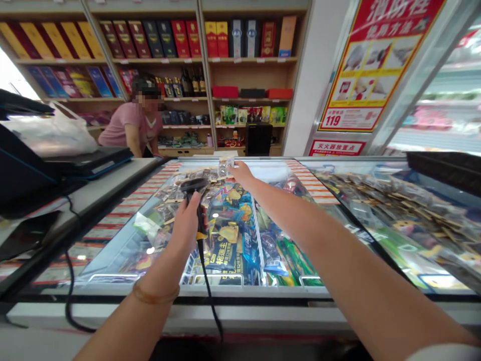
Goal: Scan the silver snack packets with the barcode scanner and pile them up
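A black handheld barcode scanner (194, 185) with a cable running down from its handle is gripped by my left hand (187, 219). Its head points away from me, over the glass top of a chest freezer (158, 173). Stretched out to the far side of the glass, my right hand (242, 174) has its fingers closed on a small clear plastic packet (225, 168). What the packet contains is too small to make out. Several similar small packets (199, 175) lie around it, to its left.
Below the glass are colourful bagged frozen goods (225, 250). A dark checkout machine (22, 165) and a white plastic bag (56, 130) stand at left. More packets (406, 200) lie at right, by a black tray (447, 170). Behind, a person in pink (126, 123) leans before shelves (248, 75).
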Motion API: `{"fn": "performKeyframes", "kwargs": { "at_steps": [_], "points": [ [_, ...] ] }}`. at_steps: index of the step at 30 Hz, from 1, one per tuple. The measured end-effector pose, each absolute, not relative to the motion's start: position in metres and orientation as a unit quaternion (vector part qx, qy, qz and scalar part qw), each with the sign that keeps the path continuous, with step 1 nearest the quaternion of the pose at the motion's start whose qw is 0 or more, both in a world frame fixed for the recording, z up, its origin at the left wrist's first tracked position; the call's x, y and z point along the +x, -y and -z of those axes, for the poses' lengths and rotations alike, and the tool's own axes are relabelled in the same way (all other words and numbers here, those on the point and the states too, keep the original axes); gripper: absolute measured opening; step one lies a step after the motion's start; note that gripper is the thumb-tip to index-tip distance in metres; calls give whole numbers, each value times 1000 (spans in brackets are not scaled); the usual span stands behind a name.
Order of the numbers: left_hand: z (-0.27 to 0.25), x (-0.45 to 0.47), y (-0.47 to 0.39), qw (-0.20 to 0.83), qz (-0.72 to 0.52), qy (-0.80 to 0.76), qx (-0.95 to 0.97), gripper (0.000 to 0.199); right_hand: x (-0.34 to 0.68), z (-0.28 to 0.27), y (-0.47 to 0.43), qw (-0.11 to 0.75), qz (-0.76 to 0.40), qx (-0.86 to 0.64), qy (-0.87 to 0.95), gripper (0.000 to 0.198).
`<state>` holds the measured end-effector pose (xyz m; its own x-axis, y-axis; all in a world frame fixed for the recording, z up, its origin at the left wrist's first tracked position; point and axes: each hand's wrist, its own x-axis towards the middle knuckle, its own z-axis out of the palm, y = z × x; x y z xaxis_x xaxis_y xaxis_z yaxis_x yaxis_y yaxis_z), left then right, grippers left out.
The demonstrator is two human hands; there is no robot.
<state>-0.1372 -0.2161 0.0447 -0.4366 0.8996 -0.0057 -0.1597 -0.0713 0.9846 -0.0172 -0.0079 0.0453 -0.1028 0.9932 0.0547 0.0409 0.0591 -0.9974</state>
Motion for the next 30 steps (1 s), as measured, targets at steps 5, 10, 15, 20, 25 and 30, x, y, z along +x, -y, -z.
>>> {"fn": "performKeyframes", "kwargs": {
  "at_steps": [5,10,15,20,25,30],
  "points": [
    [-48,-178,226,354,-677,-569,306,44,-87,-60,7,452,-572,-426,536,31],
    [-44,-192,224,344,-687,-574,284,41,-89,-56,20,444,-591,-416,530,35],
    [-40,-167,211,383,-681,-553,291,39,-18,-45,37,448,-547,-430,561,19],
    [-45,-109,196,431,-657,-531,318,39,100,-27,71,456,-490,-450,591,12],
    [-47,-47,183,472,-629,-505,356,41,240,-9,118,450,-435,-539,564,11],
    [-33,-5,173,499,-610,-479,387,41,388,-10,174,386,-332,-658,554,6]
  ]
}}
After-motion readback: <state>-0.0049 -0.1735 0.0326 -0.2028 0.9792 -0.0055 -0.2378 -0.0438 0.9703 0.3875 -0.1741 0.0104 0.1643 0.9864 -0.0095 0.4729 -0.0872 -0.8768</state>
